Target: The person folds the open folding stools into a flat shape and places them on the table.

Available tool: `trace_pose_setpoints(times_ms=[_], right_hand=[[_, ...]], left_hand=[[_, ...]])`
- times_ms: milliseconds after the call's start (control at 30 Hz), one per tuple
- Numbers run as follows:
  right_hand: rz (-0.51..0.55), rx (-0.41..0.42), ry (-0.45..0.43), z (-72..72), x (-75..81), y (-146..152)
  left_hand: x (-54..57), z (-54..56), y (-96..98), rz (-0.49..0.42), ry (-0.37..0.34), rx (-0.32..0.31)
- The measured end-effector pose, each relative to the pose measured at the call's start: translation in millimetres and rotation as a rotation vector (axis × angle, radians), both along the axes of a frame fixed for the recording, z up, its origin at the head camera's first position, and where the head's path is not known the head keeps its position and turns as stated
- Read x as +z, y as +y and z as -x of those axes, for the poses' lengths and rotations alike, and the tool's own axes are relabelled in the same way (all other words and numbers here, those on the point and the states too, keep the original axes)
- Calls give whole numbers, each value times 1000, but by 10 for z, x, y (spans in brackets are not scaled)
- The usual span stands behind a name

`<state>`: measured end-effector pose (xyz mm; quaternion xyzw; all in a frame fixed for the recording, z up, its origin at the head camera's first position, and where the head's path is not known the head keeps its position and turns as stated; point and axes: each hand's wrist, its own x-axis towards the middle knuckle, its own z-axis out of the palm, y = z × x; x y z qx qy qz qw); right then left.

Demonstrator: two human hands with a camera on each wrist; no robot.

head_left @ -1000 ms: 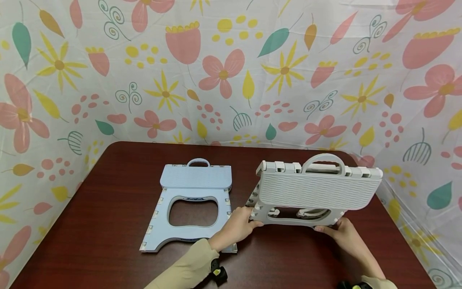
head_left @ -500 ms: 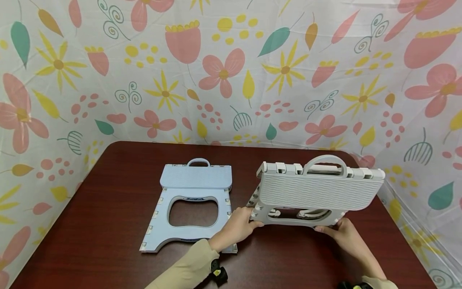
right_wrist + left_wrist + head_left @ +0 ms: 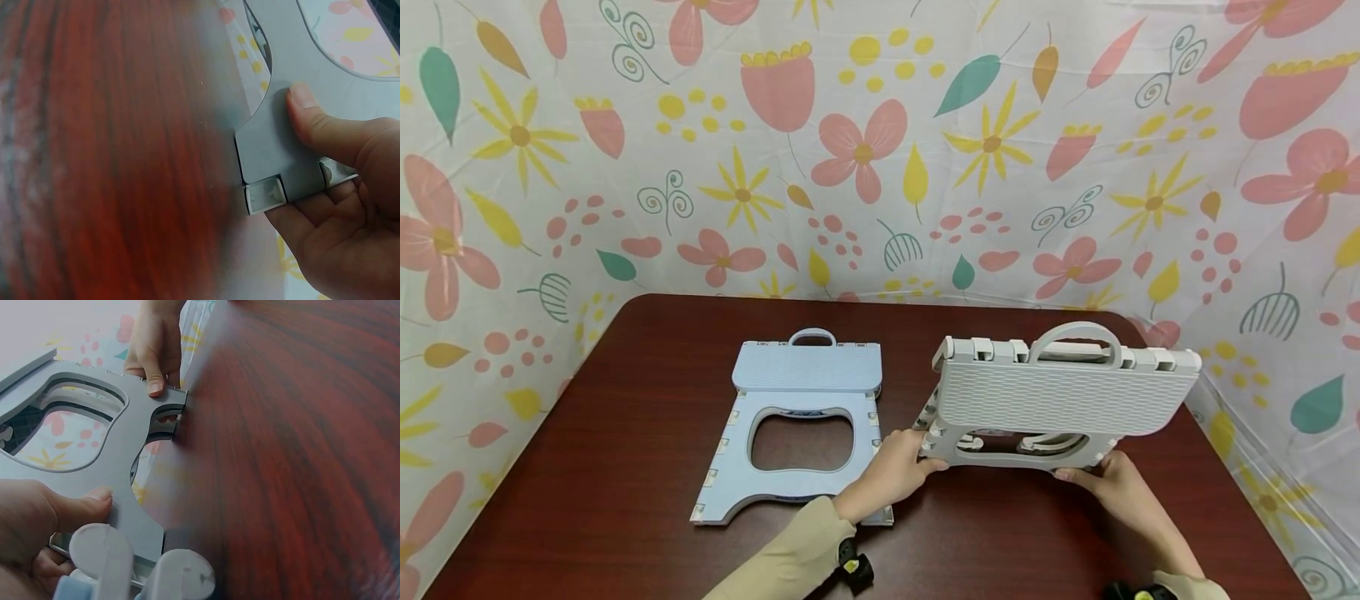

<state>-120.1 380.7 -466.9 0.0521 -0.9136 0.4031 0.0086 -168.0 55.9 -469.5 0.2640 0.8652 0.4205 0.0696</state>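
A light grey folding stool stands at the right of the table, its textured top folded in two halves and its carry handle uppermost. My left hand grips the lower left part of its near leg panel. In the left wrist view, the left thumb presses on the panel's face while the fingers go behind it. My right hand holds the lower right corner of the same panel. The right wrist view has the right thumb on the face and the other fingers under the edge, beside a hinge block.
A pale blue folding stool lies folded flat on the table, left of the grey one, and my left forearm passes over its lower right corner. The dark red-brown table backs onto a flowered curtain.
The right end of the grey stool has shifted very slightly to the right. Both hands keep their hold in the same places.
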Motion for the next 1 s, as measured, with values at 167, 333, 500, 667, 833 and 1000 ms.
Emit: trace_pose_setpoints(times_ms=[167,333,500,667,833,1000], right_hand=[[-12,10,18,7,0,4],[-14,23,36,21,-6,-1],[-12,24,40,22,-2,-2],[-24,24,41,19,6,3],[-33,22,36,14,13,1],[-19,10,11,16,15,-7]], left_hand=[[2,0,-3,3,-10,-1],[2,-2,-2,8,-22,-3],[4,8,-1,10,-17,-3],[3,11,-6,-5,-15,-14],[4,14,-9,-9,-4,-17],[9,18,-8,-8,-6,-21]])
